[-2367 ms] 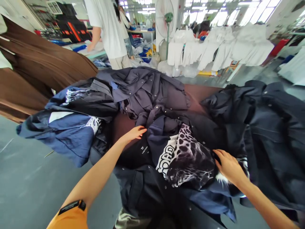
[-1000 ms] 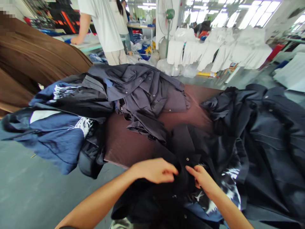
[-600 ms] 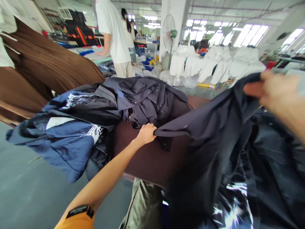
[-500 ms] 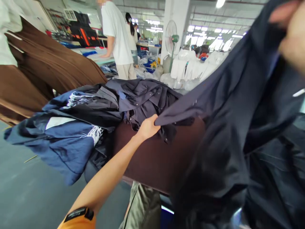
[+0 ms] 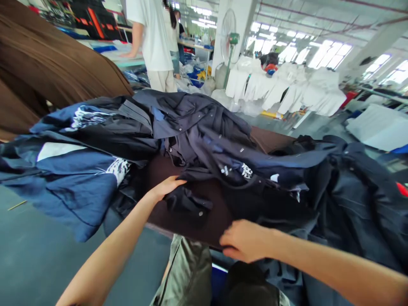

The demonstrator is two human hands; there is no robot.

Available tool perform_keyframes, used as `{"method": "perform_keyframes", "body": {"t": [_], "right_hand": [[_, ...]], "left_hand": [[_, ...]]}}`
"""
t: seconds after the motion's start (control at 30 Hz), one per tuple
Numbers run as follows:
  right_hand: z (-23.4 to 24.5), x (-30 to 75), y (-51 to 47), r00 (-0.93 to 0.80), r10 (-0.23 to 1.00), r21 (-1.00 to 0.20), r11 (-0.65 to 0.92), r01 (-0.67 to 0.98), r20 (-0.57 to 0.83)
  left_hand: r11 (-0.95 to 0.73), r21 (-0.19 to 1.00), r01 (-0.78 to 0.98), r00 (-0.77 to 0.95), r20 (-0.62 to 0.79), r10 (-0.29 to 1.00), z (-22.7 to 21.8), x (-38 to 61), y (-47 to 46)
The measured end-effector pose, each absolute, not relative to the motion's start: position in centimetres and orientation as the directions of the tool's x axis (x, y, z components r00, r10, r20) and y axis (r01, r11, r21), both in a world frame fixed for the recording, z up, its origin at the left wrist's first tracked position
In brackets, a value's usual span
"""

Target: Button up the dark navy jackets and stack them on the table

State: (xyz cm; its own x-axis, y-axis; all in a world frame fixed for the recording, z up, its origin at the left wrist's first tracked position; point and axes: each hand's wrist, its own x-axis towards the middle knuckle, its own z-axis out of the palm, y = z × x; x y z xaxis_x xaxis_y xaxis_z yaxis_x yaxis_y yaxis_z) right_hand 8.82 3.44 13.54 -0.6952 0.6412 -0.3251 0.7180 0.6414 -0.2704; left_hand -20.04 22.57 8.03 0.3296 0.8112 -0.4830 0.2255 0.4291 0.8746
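Note:
A dark navy jacket (image 5: 270, 161) with buttons and white-marked labels lies spread over the brown board (image 5: 191, 216) in front of me. My left hand (image 5: 168, 187) is closed on a sleeve-like end of it, pinching the cloth between thumb and fingers. At the jacket's near edge, my right hand (image 5: 244, 240) is curled closed, low over the board's front rim; the cloth in its fingers is mostly hidden. Just behind lies another dark buttoned garment (image 5: 191, 114), bunched up. To the left, a blue garment (image 5: 73, 182) with white print drapes off the board.
Brown trousers (image 5: 63, 55) hang at the left. More dark garments (image 5: 366, 199) are heaped on the right. Farther back are a person in a white T-shirt (image 5: 149, 38), a standing fan (image 5: 231, 38) and a row of white garments (image 5: 280, 85). My knees are under the board's edge.
My right hand has come down from the upper right to the board's front edge, and the raised jacket now lies lowered. My left hand has shifted left and slightly down.

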Motion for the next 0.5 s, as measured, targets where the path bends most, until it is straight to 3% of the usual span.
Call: {"method": "perform_keyframes", "body": {"t": [0.1,0.17,0.33,0.4,0.47,0.5], "right_hand": [[9.2,11.0,-1.9,-0.701,0.586,-0.239,0.672,0.701,-0.407],[7.1,14.1,-4.9,-0.664,0.634,-0.186,0.653,0.735,-0.398],[7.6,27.4,-5.5,-0.522,0.761,0.130,0.604,0.786,-0.385],[10.8,33.3,-2.5,-0.312,0.901,0.306,0.401,0.863,-0.301],[14.9,37.3,1.3,-0.004,1.000,0.447,-0.004,0.894,0.017],[16.8,38.1,3.1,0.167,0.971,0.415,-0.225,0.881,0.172]], "left_hand": [[0.369,0.890,0.266,0.316,-0.442,0.839,4.9,-21.3,22.7],[0.326,0.908,0.263,0.334,-0.402,0.852,4.3,-21.9,22.8],[0.197,0.902,0.385,0.288,-0.320,0.902,4.3,-21.7,22.8],[0.192,0.910,0.368,0.246,-0.295,0.923,4.1,-21.1,22.7],[0.220,0.927,0.304,0.135,-0.270,0.953,3.7,-20.3,22.5],[0.235,0.932,0.275,0.061,-0.261,0.964,3.6,-19.9,22.4]]}}
